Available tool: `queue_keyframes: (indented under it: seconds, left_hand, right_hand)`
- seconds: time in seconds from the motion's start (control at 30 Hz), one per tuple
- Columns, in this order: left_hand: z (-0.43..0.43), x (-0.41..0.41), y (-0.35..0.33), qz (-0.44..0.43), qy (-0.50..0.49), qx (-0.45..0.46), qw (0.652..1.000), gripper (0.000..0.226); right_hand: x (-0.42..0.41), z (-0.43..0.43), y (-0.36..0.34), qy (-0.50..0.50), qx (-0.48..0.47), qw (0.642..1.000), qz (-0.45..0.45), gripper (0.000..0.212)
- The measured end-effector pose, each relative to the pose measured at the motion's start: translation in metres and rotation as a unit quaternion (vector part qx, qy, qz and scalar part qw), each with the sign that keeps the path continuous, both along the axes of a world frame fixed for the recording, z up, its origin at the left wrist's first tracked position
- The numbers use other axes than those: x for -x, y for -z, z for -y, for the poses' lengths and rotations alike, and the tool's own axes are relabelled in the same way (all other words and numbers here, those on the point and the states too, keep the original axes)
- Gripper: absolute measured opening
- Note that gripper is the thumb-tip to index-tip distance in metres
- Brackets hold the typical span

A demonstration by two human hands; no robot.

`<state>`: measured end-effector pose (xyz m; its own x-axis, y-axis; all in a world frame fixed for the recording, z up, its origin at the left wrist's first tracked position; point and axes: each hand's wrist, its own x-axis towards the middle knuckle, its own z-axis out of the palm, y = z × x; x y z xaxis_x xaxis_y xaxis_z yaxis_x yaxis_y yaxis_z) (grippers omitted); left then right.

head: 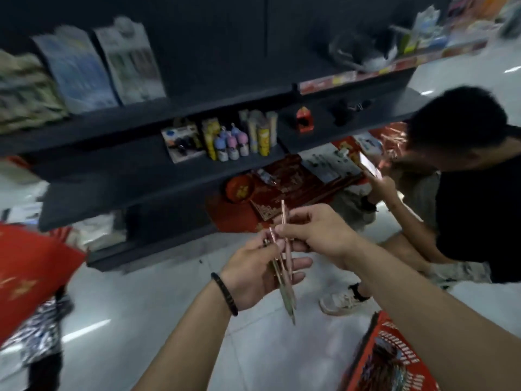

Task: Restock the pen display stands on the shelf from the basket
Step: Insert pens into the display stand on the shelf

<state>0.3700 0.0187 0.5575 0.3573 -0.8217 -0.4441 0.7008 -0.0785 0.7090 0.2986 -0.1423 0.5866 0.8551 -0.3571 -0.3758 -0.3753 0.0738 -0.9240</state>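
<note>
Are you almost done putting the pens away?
Not nearly. Nothing looks finished: I can't spot a filled pen stand on the blurry shelf. Right now the left hand holds a small bunch of pens, and the right hand pinches one of them. Those have yet to go up, and the red basket still has things inside.

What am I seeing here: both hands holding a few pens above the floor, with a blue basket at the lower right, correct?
Not quite: the basket is red, not blue, as the head view shows. The rest holds: the left hand and right hand both hold the pens above the floor.
</note>
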Motion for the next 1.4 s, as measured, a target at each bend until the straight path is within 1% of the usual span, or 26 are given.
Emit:
queue_keyframes:
  seconds: [0.03, 0.1, 0.2, 0.3, 0.37, 0.43, 0.53, 0.63, 0.7, 0.8, 0.9, 0.97, 1.03, 1.1, 1.13, 1.27, 1.33, 1.4]
  left_hand:
    - [-0.017, -0.017, -0.032, 0.007, -0.007, -0.006, 1.0, 0.027]
    - [-0.048, -0.051, -0.086, 0.029, -0.014, -0.023, 0.999, 0.027]
    - [-0.077, -0.102, -0.15, 0.067, -0.036, -0.027, 0.997, 0.026]
    - [-0.096, -0.134, -0.187, 0.068, -0.088, -0.025, 0.994, 0.023]
    - [-0.109, -0.153, -0.199, 0.066, -0.125, -0.011, 0.99, 0.023]
    - [-0.122, -0.173, -0.206, 0.071, -0.176, -0.009, 0.982, 0.024]
    - [-0.133, -0.21, -0.213, 0.069, -0.278, -0.028, 0.958, 0.026]
    - [-0.137, -0.256, -0.221, 0.045, -0.32, -0.065, 0.944, 0.024]
    - [-0.139, -0.29, -0.23, 0.052, -0.329, -0.085, 0.939, 0.027]
    - [-0.141, -0.338, -0.236, 0.049, -0.369, -0.103, 0.922, 0.029]
    - [-0.142, -0.382, -0.23, 0.046, -0.395, -0.135, 0.908, 0.021]
    - [-0.138, -0.409, -0.224, 0.051, -0.395, -0.158, 0.903, 0.026]
    - [-0.129, -0.436, -0.215, 0.046, -0.391, -0.154, 0.906, 0.034]
    - [-0.12, -0.466, -0.207, 0.041, -0.383, -0.131, 0.913, 0.04]
    - [-0.115, -0.483, -0.204, 0.039, -0.38, -0.109, 0.918, 0.04]
    - [-0.1, -0.552, -0.193, 0.017, -0.365, -0.029, 0.931, 0.026]
    - [-0.094, -0.581, -0.188, 0.008, -0.331, -0.017, 0.943, 0.03]
    - [-0.09, -0.613, -0.182, 0.022, -0.278, -0.036, 0.96, 0.03]
  right_hand:
    - [-0.02, -0.016, -0.031, -0.001, 0.007, 1.0, 0.009, 0.022]
    - [-0.053, -0.043, -0.085, -0.001, 0.028, 0.999, 0.024, 0.032]
    - [-0.101, -0.072, -0.149, 0.014, 0.043, 0.996, 0.075, 0.046]
    - [-0.139, -0.097, -0.182, 0.034, 0.127, 0.984, 0.123, 0.048]
    - [-0.167, -0.114, -0.193, 0.042, 0.141, 0.979, 0.144, 0.042]
    - [-0.195, -0.13, -0.202, 0.037, 0.126, 0.978, 0.163, 0.034]
    - [-0.239, -0.138, -0.214, 0.031, 0.087, 0.978, 0.187, 0.028]
    - [-0.287, -0.13, -0.222, 0.034, 0.077, 0.974, 0.212, 0.025]
    - [-0.324, -0.121, -0.224, 0.046, 0.091, 0.967, 0.232, 0.025]
    - [-0.383, -0.106, -0.227, 0.044, 0.117, 0.96, 0.252, 0.026]
    - [-0.437, -0.088, -0.232, 0.054, 0.181, 0.95, 0.249, 0.027]
    - [-0.469, -0.073, -0.231, 0.062, 0.205, 0.947, 0.239, 0.026]
    - [-0.499, -0.056, -0.228, 0.08, 0.233, 0.943, 0.225, 0.023]
    - [-0.529, -0.04, -0.224, 0.103, 0.25, 0.938, 0.218, 0.021]
    - [-0.545, -0.034, -0.222, 0.114, 0.254, 0.936, 0.215, 0.02]
    - [-0.613, -0.022, -0.205, 0.128, 0.278, 0.933, 0.189, 0.014]
    - [-0.64, -0.015, -0.197, 0.134, 0.294, 0.928, 0.183, 0.013]
    - [-0.666, -0.012, -0.19, 0.14, 0.318, 0.92, 0.179, 0.012]
